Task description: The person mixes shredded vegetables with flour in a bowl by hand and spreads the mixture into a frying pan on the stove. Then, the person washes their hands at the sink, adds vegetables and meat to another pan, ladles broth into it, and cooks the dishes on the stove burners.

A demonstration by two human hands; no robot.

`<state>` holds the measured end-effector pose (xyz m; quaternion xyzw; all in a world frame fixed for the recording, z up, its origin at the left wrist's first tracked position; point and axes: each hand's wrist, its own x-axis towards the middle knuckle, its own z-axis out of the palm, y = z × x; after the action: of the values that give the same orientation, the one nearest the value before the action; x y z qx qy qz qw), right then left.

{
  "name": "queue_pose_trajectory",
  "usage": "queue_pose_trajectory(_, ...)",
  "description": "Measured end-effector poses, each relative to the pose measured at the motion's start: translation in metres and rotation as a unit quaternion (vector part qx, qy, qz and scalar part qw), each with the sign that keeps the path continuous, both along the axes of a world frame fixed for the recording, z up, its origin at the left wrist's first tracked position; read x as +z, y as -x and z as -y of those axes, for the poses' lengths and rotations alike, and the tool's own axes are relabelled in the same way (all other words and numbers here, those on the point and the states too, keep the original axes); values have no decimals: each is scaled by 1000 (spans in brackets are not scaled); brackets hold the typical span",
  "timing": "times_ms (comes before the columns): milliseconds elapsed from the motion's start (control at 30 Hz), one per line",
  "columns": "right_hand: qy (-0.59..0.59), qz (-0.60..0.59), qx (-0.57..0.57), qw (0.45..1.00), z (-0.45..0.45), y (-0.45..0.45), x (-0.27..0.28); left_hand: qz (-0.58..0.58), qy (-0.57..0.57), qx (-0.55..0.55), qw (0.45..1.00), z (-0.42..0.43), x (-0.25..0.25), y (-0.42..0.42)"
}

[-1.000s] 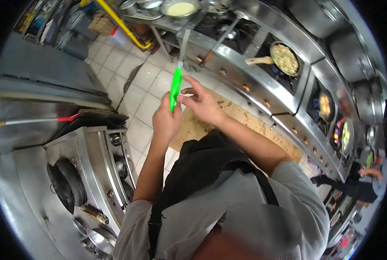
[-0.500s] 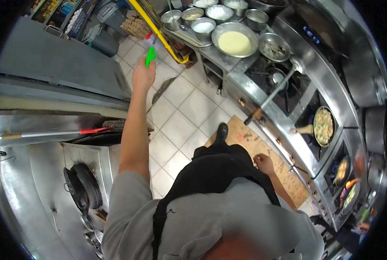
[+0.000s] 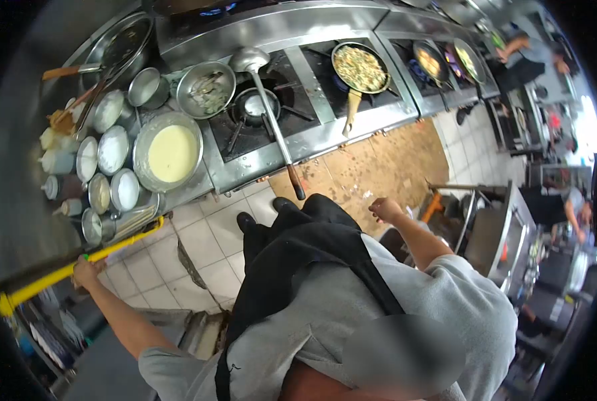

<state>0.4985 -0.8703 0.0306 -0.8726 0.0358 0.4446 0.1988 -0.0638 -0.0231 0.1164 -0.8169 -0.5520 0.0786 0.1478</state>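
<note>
My left hand (image 3: 86, 273) is stretched out at the left, closed, beside the yellow pipe (image 3: 48, 277). A bit of a green-handled tool (image 3: 86, 257) shows above the fingers; the rest of it is hidden. My right hand (image 3: 384, 211) hangs over the brown floor mat (image 3: 399, 164), fingers loosely curled and slightly apart, with nothing seen in it. In front of me, a long-handled ladle (image 3: 270, 110) lies across the stove, its dark grip jutting past the front edge. A frying pan (image 3: 361, 67) of chopped food sits on a burner to its right.
Left of the burners stand a wide bowl of pale yellow batter (image 3: 171, 154), a metal bowl of scraps (image 3: 206, 90) and several small containers. Flames show by the far pans (image 3: 431, 65). Other people (image 3: 529, 57) work at the right. A metal counter (image 3: 496, 230) stands behind my right arm.
My view has turned right, toward the stove. My left hand with the green-handled tool now appears beside the yellow pipe. The fingers of my right hand look looser.
</note>
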Motion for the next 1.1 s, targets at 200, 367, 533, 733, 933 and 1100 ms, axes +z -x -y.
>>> queue_pose_trajectory(200,23,-23,45,998,-23,90,24,118,107,62,985,-107,-63,33)
queue_pose_trajectory(367,12,32,82,996,-58,91,23,180,69,172,966,-97,-84,12)
queue_pose_trajectory(533,-108,317,-102,937,-106,1,33,386,68,288,874,-30,-39,-37)
queue_pose_trajectory(733,-360,85,-376,850,-213,-112,86,425,30,232,874,14,-2,-63)
queue_pose_trajectory(933,-329,72,-378,862,-214,-126,82,362,-154,-6,919,77,-5,-7)
queue_pose_trajectory(1100,-366,10,-337,867,-181,-160,72,676,201,230,671,175,-92,64)
